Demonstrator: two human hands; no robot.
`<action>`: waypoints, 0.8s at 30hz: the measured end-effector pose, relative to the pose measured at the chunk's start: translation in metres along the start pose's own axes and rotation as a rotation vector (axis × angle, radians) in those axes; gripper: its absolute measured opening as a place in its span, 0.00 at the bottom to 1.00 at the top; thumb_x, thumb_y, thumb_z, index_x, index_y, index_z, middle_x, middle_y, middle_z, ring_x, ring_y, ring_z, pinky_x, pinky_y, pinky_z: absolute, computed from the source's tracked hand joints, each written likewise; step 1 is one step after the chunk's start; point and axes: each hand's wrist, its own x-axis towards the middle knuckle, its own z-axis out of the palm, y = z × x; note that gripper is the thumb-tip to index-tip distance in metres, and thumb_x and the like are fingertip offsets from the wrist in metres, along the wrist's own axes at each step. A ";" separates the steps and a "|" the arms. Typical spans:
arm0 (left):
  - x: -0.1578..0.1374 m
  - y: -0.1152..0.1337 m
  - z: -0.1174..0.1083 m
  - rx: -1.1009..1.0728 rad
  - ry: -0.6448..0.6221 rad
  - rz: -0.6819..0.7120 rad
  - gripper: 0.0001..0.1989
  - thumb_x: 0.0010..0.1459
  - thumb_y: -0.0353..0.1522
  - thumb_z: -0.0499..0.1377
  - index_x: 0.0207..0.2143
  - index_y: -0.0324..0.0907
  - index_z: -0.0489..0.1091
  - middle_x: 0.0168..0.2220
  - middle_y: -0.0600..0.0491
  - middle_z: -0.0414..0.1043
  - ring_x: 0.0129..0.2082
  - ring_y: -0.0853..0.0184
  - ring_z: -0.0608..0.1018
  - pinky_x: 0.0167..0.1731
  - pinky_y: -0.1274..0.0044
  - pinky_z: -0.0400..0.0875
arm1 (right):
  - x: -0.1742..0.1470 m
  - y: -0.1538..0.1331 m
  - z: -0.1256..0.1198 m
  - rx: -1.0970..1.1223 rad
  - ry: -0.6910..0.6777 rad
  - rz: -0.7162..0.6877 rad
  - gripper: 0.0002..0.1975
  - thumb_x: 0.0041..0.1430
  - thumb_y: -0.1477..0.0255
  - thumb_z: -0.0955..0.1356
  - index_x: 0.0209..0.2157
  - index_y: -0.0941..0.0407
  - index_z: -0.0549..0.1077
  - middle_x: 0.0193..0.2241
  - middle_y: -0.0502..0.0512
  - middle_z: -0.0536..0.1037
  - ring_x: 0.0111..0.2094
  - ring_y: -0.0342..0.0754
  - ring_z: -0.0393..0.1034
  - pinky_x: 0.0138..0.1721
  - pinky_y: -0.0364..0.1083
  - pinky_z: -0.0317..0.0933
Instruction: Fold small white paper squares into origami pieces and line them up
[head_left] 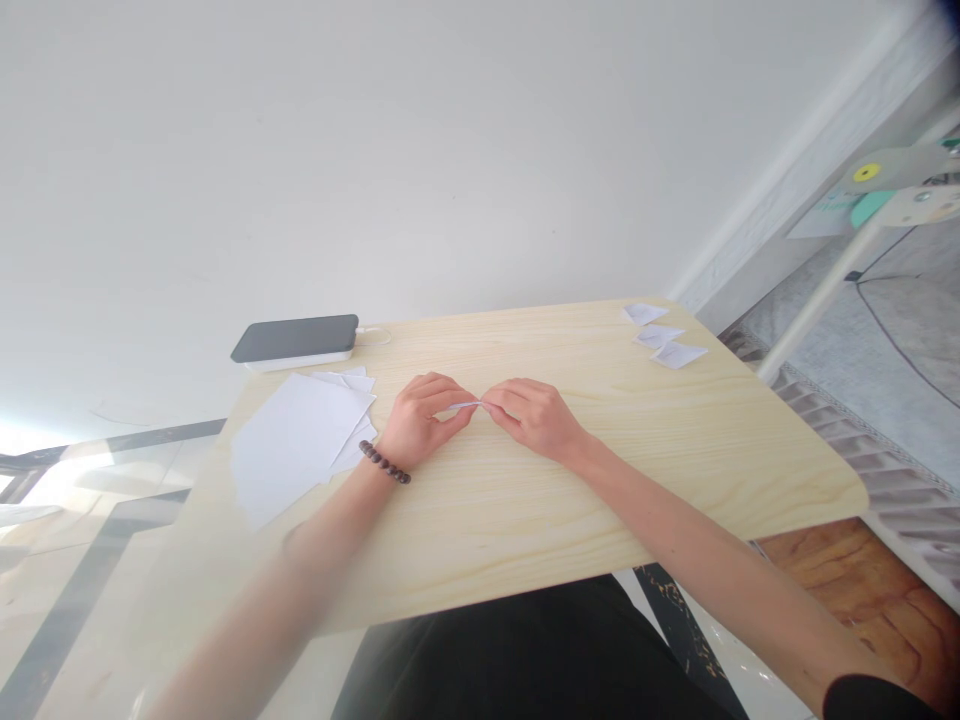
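Observation:
Over the middle of the table, my left hand (425, 413) and my right hand (536, 415) meet at the fingertips. Between them is a small folded piece of white paper (463, 405), seen nearly edge-on. Both hands pinch it between thumb and fingers, and most of it is hidden by them. Left of my left hand lies a loose, fanned stack of white paper sheets (289, 440). Several small folded white papers (660, 336) sit in a row at the far right corner, away from my right hand.
A dark-screened phone (296, 340) rests on a white block at the table's back left, with a white cable (379, 335) beside it. The wooden table (480, 540) backs onto a pale wall (450, 160). A light-coloured pole (821, 295) stands off to the right.

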 end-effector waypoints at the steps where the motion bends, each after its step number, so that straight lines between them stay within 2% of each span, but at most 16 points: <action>1: 0.000 0.000 0.000 -0.003 -0.001 -0.006 0.05 0.53 0.31 0.57 0.31 0.42 0.72 0.30 0.52 0.73 0.35 0.67 0.72 0.39 0.73 0.66 | 0.000 0.000 0.001 -0.009 -0.001 -0.005 0.09 0.59 0.72 0.60 0.34 0.57 0.70 0.31 0.53 0.75 0.32 0.44 0.68 0.36 0.44 0.60; 6: -0.001 0.001 0.001 -0.015 0.024 -0.061 0.05 0.52 0.31 0.57 0.31 0.41 0.71 0.31 0.51 0.72 0.35 0.68 0.73 0.38 0.75 0.67 | -0.001 0.001 0.003 -0.015 0.000 0.005 0.07 0.58 0.73 0.60 0.33 0.57 0.70 0.30 0.52 0.74 0.31 0.42 0.67 0.35 0.43 0.60; 12: 0.000 0.003 0.000 -0.017 -0.015 -0.030 0.04 0.51 0.29 0.57 0.31 0.41 0.70 0.30 0.52 0.72 0.36 0.67 0.72 0.39 0.74 0.66 | 0.000 0.000 0.003 -0.015 -0.021 -0.014 0.08 0.59 0.71 0.60 0.35 0.57 0.69 0.32 0.52 0.75 0.33 0.43 0.68 0.37 0.43 0.59; 17: 0.001 0.005 -0.001 0.006 0.025 -0.041 0.04 0.50 0.28 0.57 0.30 0.41 0.70 0.30 0.52 0.71 0.36 0.67 0.72 0.39 0.73 0.67 | 0.001 0.001 0.001 -0.013 -0.001 -0.045 0.07 0.59 0.72 0.60 0.36 0.56 0.69 0.34 0.52 0.75 0.34 0.43 0.68 0.36 0.43 0.59; 24: -0.001 -0.001 -0.008 0.031 0.081 -0.059 0.03 0.49 0.28 0.57 0.29 0.40 0.70 0.29 0.52 0.72 0.33 0.67 0.72 0.37 0.73 0.67 | -0.002 0.007 -0.006 0.030 0.050 0.026 0.07 0.59 0.73 0.60 0.35 0.56 0.69 0.33 0.52 0.75 0.34 0.43 0.68 0.37 0.43 0.59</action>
